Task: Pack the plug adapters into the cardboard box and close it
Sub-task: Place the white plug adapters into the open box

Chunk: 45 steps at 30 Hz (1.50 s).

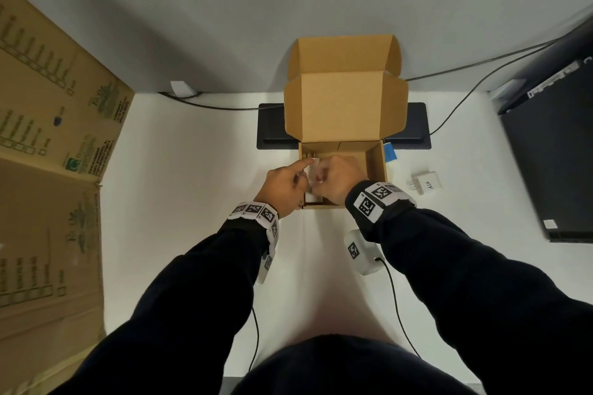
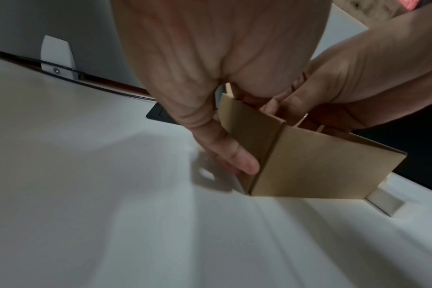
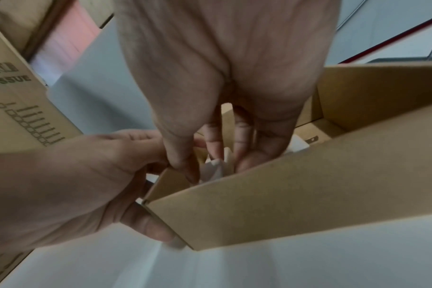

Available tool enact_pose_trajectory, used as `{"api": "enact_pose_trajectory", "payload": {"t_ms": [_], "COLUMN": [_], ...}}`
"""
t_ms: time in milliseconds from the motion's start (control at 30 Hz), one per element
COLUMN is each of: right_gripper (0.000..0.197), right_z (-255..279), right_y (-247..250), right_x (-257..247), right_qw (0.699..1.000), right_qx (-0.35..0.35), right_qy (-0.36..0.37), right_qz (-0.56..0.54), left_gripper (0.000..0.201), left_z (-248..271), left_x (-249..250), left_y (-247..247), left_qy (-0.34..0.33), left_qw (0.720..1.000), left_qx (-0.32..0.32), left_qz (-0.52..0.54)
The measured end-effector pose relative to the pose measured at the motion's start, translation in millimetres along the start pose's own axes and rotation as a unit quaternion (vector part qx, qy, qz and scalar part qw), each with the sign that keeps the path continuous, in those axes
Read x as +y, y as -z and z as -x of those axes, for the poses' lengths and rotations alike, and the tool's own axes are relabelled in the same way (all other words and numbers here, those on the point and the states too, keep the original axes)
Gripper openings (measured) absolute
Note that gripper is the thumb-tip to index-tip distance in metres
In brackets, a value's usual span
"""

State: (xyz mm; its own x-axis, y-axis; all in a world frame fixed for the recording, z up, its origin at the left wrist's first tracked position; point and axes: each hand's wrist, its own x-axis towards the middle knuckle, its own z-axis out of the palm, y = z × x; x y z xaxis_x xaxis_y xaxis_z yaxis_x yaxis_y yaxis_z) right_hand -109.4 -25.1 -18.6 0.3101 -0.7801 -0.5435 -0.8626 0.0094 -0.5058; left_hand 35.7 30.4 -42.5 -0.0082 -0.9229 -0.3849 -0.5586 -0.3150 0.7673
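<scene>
White tabletop (image 1: 199, 189) carries everything; a big printed carton (image 1: 48, 138) stands along its left edge and a black computer case (image 1: 552, 144) sits at right. Centre: the small cardboard box (image 1: 375, 167), lid flap (image 1: 343, 102) standing up and back, so still fully open.

Both hands work at the box's near-left corner. Left hand (image 1: 285, 186) steadies the box from outside: thumb pressed on the outer left wall, per left wrist view, index finger stretched over the rim; its grip reads as a brace on the wall w/ nothing else in it. Right hand (image 1: 337, 179) reaches down inside, fingers (image 3: 244, 155) curled round a white plug adapter (image 3: 215, 167), seating it in that corner. Grip narrow, closed on the adapter. Exact seating hidden by fingers; whether more adapters are under them, can't tell.

One spare plug adapter (image 1: 425, 183) lies on the tabletop just right of the box, prongs pointing left, untouched.

Step in hand, imo: packing, mid-way — one going in, at least one left out, lid not yet shut.

Next move prob needs: let go once the adapter sits flat, right hand across to the spare adapter, fit it in the free right half of the box, then fold the lid flap fwd and tuck it.
</scene>
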Motion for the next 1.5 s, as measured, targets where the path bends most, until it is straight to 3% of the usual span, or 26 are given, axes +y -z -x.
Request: {"api": "enact_pose_trajectory", "payload": {"t_ms": [267, 533, 700, 1033, 1167, 1267, 1400, 1500], "right_gripper": [0.008, 0.012, 0.019, 0.012, 0.011, 0.019, 0.020, 0.017], "right_z": [2.0, 0.0, -0.6, -14.6, -13.9, -11.9, -12.3, -10.9], "right_y": [-11.3, -15.5, -19.0, -16.9, -23.7, -34.7, -40.8, -29.6], "right_x": [2.7, 7.5, 11.8, 17.4, 17.5, 16.3, 15.5, 22.2], "right_qw": [0.999, 0.998, 0.996, 0.992, 0.988, 0.990, 0.992, 0.994], "right_qx": [0.016, 0.018, 0.023, 0.005, 0.082, 0.099, 0.081, 0.030], "right_qy": [-0.014, -0.019, -0.016, -0.047, -0.071, -0.080, -0.096, -0.089], "right_qz": [-0.045, -0.055, -0.082, -0.114, -0.111, -0.060, -0.032, -0.055], "left_gripper": [0.040, 0.033, 0.029, 0.035, 0.028, 0.029, 0.035, 0.039], "left_z": [-4.9, -8.3, -3.7, -6.5, -9.1, -8.8, -8.2, -8.0], "left_x": [3.5, 14.2, 19.5, 14.0, 12.3, 14.2, 13.9, 14.7], "left_y": [-3.2, -7.4, -15.8, -17.3, -15.3, -13.0, -12.4, -11.1], "left_qy": [0.011, 0.056, 0.045, 0.024, 0.015, 0.009, 0.012, 0.017], "left_qw": [0.999, 0.983, 0.963, 0.968, 0.959, 0.956, 0.956, 0.962], "left_qx": [-0.005, -0.031, -0.043, -0.044, -0.057, -0.069, -0.071, -0.071], "left_qz": [-0.052, -0.172, -0.261, -0.247, -0.278, -0.286, -0.285, -0.264]}}
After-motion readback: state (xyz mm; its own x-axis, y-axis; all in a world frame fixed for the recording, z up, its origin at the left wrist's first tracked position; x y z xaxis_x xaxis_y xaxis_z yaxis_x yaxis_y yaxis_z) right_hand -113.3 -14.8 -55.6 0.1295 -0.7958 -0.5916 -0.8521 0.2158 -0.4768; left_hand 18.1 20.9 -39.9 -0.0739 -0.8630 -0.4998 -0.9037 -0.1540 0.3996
